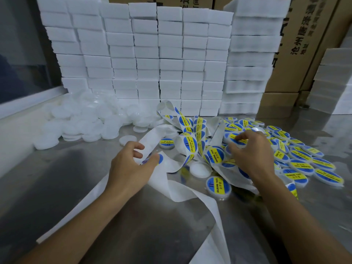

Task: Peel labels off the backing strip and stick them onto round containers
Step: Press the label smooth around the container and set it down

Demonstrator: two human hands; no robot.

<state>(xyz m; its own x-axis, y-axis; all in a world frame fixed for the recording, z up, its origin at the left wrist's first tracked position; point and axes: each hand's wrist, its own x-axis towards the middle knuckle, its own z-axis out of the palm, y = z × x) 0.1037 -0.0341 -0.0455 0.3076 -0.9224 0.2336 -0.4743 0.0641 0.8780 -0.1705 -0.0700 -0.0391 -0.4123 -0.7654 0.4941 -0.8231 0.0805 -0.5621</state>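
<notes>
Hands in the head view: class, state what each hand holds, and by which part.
The left hand pinches the backing strip at a blue label on it. The right hand grips a labelled round container by its rim.

This is a packing or small factory workroom. A brushed stainless-steel bench (62,180) carries bulk goods: a wall of stacked white foam blocks (144,60) at the back, brown corrugated cardboard cartons (304,44) printed with Chinese characters behind and to the right, a heap of plain white round plastic containers (85,119), and a pile of identical containers with blue-and-yellow "soldering paste" labels (297,155).
</notes>
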